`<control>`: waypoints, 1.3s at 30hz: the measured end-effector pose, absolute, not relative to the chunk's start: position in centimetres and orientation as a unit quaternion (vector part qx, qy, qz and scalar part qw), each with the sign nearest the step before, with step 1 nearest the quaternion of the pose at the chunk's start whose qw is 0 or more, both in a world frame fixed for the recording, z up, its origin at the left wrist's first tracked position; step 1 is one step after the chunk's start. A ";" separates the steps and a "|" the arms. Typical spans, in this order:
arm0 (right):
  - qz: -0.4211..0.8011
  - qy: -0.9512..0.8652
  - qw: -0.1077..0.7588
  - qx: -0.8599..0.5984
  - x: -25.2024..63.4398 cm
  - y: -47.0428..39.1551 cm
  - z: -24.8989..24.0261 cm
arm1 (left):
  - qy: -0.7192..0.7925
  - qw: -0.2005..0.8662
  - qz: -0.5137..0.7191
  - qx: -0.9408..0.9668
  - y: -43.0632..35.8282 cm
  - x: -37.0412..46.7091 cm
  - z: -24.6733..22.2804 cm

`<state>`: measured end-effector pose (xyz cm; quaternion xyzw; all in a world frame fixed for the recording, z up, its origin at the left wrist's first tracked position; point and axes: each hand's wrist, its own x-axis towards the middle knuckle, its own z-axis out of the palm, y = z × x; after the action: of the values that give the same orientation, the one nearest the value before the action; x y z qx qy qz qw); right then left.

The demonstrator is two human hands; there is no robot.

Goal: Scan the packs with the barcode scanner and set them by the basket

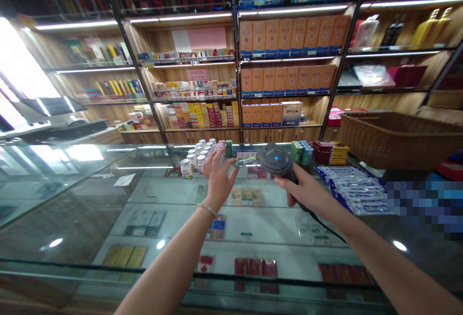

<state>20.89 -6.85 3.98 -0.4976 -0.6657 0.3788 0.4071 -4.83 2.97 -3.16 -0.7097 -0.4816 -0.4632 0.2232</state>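
My left hand [219, 170], with a pale bracelet at the wrist, pinches a small green-and-white pack [246, 161] between thumb and fingers above the glass counter. The pack points to the right, towards the front of a black barcode scanner [275, 157]. My right hand [302, 187] is wrapped round the scanner's handle, and a blue light glows on its top. Just behind and left of my left hand stand white cylindrical containers [187, 168] in rows, with pink and green [229, 148] ones beside them.
Green and blue cylinders [302, 153], red and yellow packets [328, 153], blue-and-white packs [352, 190] and a wicker basket [398, 136] occupy the counter's right side. The glass counter [173, 223] holds boxes inside. The scanner's cable [327, 225] trails right. Stocked shelves [285, 57] line the back.
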 end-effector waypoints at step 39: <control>0.037 -0.770 0.296 -0.564 19.3 -6.7 0.8 | -0.478 0.226 -0.477 -0.702 3.2 -5.1 -3.3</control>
<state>19.31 -6.69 0.85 -0.5641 -0.7700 0.0373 0.2958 -5.14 3.20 -3.32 -0.7019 -0.4779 -0.4774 0.2258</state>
